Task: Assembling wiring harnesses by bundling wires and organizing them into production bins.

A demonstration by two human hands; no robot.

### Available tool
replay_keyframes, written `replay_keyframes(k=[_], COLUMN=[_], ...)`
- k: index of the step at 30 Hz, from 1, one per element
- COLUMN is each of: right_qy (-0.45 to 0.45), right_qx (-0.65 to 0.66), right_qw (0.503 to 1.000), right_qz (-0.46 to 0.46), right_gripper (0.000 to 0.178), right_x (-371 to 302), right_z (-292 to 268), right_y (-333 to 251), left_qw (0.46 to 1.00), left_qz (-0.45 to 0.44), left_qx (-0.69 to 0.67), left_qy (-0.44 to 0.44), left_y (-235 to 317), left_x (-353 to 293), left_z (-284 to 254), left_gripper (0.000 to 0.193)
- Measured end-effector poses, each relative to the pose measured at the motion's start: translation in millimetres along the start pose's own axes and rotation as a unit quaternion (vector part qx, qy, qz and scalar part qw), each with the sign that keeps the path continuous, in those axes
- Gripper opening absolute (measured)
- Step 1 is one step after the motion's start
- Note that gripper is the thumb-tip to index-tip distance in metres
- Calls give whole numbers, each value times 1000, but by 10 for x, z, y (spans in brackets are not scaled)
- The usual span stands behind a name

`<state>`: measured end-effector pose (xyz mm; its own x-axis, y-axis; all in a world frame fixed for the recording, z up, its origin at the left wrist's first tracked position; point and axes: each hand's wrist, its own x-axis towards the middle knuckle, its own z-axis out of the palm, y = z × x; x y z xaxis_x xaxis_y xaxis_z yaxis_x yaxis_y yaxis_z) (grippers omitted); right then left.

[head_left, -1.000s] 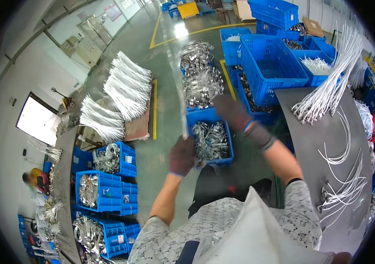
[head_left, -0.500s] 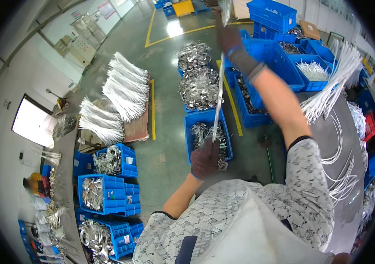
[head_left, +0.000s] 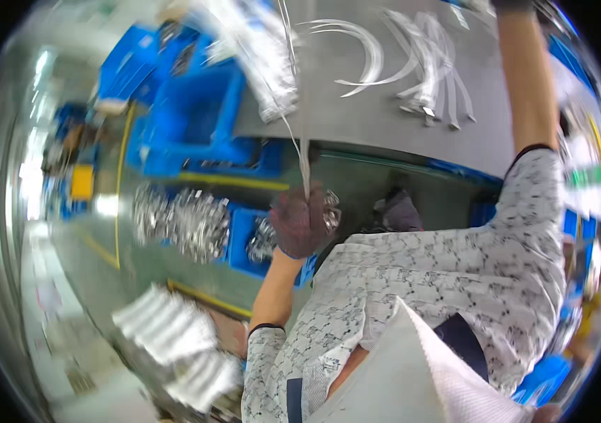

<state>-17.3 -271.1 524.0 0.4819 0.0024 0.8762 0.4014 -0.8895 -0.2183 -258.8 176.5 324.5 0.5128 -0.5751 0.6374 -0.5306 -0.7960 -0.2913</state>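
My left hand (head_left: 300,220), in a dark red-grey glove, is closed around the lower end of a bundle of long, thin whitish strips (head_left: 305,144). The strips rise from its fist toward the top of the picture. Beneath this hand stands a blue crate (head_left: 241,229) with coiled strips and metal bits inside. My right arm stretches far out over the table's right part. Only a bit of the dark glove on my right hand (head_left: 514,4) shows at the upper edge; its fingers are cut off. Loose white strips (head_left: 427,63) lie on the grey table (head_left: 367,123) between my hands.
A thick bundle of white strips (head_left: 258,60) lies at the table's left end. Stacked blue crates (head_left: 198,106) stand beside it. Shiny metal pieces (head_left: 195,222) are heaped farther left. More white bundles (head_left: 170,324) lie at lower left, near a yellow floor line (head_left: 212,299).
My body and view have turned right, toward the grey table. My right hand has gone from the strips' upper end out to the far right. My left hand keeps its hold on the strips.
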Motion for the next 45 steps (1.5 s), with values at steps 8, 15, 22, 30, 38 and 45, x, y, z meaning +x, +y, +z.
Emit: replay_keyframes(k=[8, 15, 22, 30, 38, 45], right_qy=[134, 113, 87, -5, -245, -174], right_qx=[214, -143, -107, -172, -255, -392], right_qw=[674, 648, 574, 650, 692, 674], right_qz=[694, 740, 807, 740, 629, 601], right_gripper=[23, 30, 30, 48, 48, 46], right_x=[-4176, -6031, -5726, -4784, -4706, -4836], right_z=[-1031, -1648, -1403, -643, 25, -429], right_y=[570, 539, 870, 1675, 2491, 3064], left_qw=[769, 523, 712, 683, 908, 861], left_qz=[-100, -247, -112, -127, -169, -93], left_qx=[-595, -740, -512, -651, -202, -184], left_qy=[-209, -344, -467, -307, -326, -464], left_y=[1845, 4306, 5419, 3637, 278, 242], left_x=[2203, 3004, 3118, 3203, 1622, 1364], left_z=[1488, 3273, 5059, 4377, 4887, 5056], left_gripper=[17, 32, 47, 28, 39, 48])
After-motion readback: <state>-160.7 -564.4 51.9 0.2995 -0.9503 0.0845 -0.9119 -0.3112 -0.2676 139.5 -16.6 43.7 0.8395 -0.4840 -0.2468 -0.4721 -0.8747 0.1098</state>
